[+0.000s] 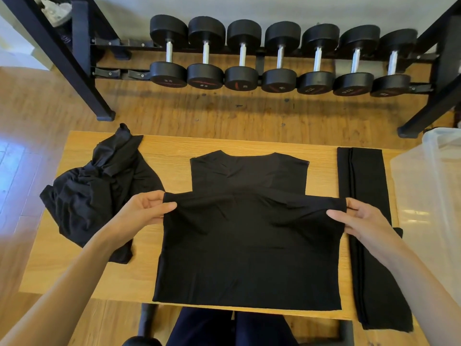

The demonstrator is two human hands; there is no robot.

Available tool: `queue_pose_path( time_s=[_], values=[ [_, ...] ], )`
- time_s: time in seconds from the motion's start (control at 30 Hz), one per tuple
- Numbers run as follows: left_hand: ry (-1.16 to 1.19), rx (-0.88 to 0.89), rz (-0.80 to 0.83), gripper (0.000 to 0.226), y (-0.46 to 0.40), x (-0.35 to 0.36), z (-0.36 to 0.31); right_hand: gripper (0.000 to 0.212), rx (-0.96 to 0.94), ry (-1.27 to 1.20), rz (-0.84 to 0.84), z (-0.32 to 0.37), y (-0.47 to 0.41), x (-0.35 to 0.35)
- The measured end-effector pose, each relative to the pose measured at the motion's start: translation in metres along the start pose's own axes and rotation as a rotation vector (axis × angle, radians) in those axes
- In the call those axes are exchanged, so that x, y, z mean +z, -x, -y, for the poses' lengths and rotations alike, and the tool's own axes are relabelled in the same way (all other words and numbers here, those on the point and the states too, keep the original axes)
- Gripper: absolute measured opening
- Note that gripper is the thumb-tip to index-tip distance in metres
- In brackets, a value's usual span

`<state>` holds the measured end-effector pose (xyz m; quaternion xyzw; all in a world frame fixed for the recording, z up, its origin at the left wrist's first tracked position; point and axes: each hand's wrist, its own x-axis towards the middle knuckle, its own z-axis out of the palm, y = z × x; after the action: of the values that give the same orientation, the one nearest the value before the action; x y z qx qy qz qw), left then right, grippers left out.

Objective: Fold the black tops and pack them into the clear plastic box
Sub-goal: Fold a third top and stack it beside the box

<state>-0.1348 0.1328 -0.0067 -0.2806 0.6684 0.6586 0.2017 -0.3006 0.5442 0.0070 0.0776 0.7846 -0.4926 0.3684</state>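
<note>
We count three black garments on the wooden table [321,146]. One black top [249,233] lies flat in the middle, neckline at the far edge, its lower part raised and folded over toward the neckline. Our left hand [144,208] pinches the left end of that fold between thumb and fingers; our right hand [361,218] pinches the right end the same way. Both hands are curled onto the cloth, and the fold edge runs straight between them, lifted off the layer under it.

One crumpled black top [99,186] sits in a heap on the left part of the table, near the left hand but apart from the middle top. One folded black garment [366,196] lies as a long narrow strip along the right side of the table, just beside the right hand, its near end hanging past the table edge; we cannot tell what kind of garment it is.

One clear plastic box [434,196] stands at the right edge of view, just beside the strip; no cloth shows inside the part we see.

Behind the table, seven dumbbells [280,56] sit in one row on a black rack [82,71], on the wood floor [224,116]. Dark trousers [224,328] show below the table's near edge.
</note>
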Motion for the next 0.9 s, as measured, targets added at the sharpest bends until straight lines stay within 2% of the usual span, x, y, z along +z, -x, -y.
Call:
queue_pose_path(
  time_s=[0.1,0.13,0.4,0.5,0.6,0.7,0.8,0.9],
  values=[
    [0.084,0.042,0.040,0.065,0.009,-0.007,-0.007,0.088,-0.061,0.013,0.049,0.004,0.011,-0.007],
    [0.106,0.066,0.054,0.063,0.010,-0.010,-0.008,0.098,-0.082,0.008,0.052,0.007,0.013,-0.010],
    [0.193,0.170,0.078,0.055,0.001,-0.028,-0.039,0.107,-0.172,-0.068,0.059,0.044,0.003,-0.025],
    [0.215,0.146,0.045,0.067,-0.016,-0.034,-0.047,0.097,-0.184,-0.080,0.046,0.056,-0.015,-0.027],
    [0.208,0.101,0.006,0.085,-0.038,-0.036,-0.049,0.063,-0.142,-0.082,0.000,0.059,-0.040,-0.024],
    [0.209,0.063,-0.026,0.081,-0.059,-0.036,-0.047,0.061,-0.105,-0.087,-0.034,0.057,-0.065,-0.018],
    [0.196,0.054,-0.048,0.084,-0.077,-0.036,-0.042,0.030,-0.052,-0.071,-0.058,0.050,-0.086,-0.015],
    [0.230,0.036,-0.071,0.087,-0.088,-0.040,-0.036,0.026,-0.012,-0.038,-0.086,0.046,-0.099,-0.013]
  ],
)
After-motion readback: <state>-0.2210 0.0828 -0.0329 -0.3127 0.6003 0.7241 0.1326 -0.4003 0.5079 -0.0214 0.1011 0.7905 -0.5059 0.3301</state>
